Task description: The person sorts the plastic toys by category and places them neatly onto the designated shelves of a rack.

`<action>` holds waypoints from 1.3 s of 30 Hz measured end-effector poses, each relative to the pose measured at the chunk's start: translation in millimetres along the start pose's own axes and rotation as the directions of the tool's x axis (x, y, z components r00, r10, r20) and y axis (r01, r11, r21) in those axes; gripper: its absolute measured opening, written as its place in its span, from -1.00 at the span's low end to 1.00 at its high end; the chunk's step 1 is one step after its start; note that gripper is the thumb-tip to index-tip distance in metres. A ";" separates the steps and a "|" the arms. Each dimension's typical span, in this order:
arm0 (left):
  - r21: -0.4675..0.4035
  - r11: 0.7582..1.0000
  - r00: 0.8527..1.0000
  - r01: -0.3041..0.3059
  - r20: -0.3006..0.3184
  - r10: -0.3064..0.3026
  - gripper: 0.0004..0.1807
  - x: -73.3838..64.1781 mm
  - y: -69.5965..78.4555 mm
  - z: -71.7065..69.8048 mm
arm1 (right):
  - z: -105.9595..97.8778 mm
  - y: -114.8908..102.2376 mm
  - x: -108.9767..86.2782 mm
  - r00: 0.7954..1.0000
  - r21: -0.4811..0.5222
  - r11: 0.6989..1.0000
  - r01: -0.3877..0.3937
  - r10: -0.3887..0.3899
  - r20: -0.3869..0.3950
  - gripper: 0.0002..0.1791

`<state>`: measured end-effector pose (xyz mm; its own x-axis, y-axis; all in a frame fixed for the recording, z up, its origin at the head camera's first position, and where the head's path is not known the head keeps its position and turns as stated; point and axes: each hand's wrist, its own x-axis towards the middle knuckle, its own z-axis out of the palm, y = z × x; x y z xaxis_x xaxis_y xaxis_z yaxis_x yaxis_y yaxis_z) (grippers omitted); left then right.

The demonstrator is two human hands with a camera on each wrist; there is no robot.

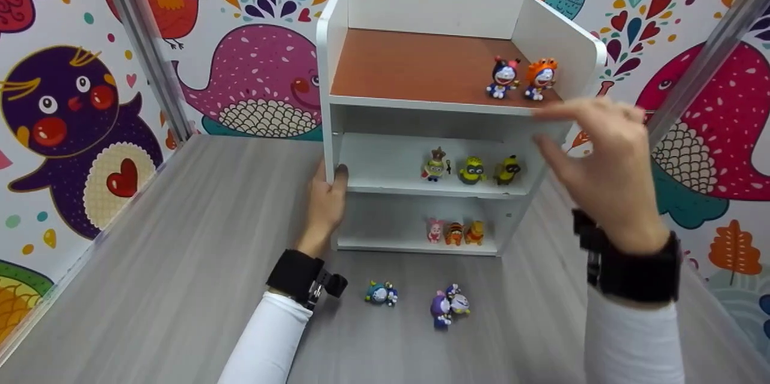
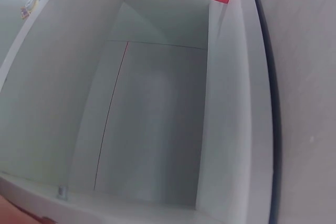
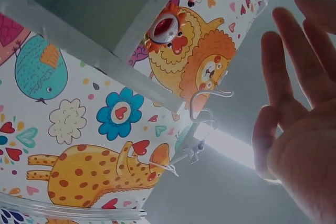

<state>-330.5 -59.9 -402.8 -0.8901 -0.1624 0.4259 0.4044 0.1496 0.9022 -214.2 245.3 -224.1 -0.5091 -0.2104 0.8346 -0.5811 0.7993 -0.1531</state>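
My left hand grips the left side panel of a small white shelf unit, thumb on its front edge. In the head view my right hand is raised off the unit's right side, thumb and index finger apart, holding nothing. Nearest to it on the brown top board stand two figurines, one with an orange mane-like hood and one with a dark hood. The right wrist view shows the right hand with its fingers extended.
Minion figurines line the middle shelf; a piglet, a tiger and a yellow bear stand on the bottom one. In front of the unit, a teal figurine and purple ones lie on the grey table.
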 end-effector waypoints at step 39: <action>0.004 1.000 1.000 0.006 0.001 -0.006 -0.46 -0.5 0.6 -1.3 | 162.3 -45.6 -119.7 0.528 0.220 0.909 0.354 -0.388 0.755 -0.65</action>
<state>-329.6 -61.0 -402.3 -0.8926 -0.1619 0.4207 0.3984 0.1530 0.9043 -229.8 142.7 -403.0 -0.5227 -0.8466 0.1004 -0.8481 0.5283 0.0395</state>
